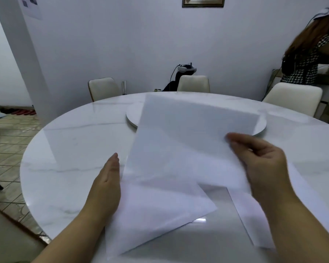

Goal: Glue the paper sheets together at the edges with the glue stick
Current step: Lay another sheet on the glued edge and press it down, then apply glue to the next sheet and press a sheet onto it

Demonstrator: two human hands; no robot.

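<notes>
My right hand (262, 160) pinches the right edge of a white paper sheet (188, 141) and holds it tilted above the table. My left hand (107, 179) has straight fingers beside that sheet's left edge; whether it touches the paper is unclear. A second sheet (156, 215) lies skewed on the table under the raised one. A third sheet (254, 224) lies flat at the right, partly under my right forearm. No glue stick is in view.
The round white marble table (68, 149) carries a lazy Susan (133, 114) at its centre, half covered by the raised sheet. White chairs (103, 89) stand behind. A headset (186, 68) rests at the far side. Another person (308, 59) stands at the back right.
</notes>
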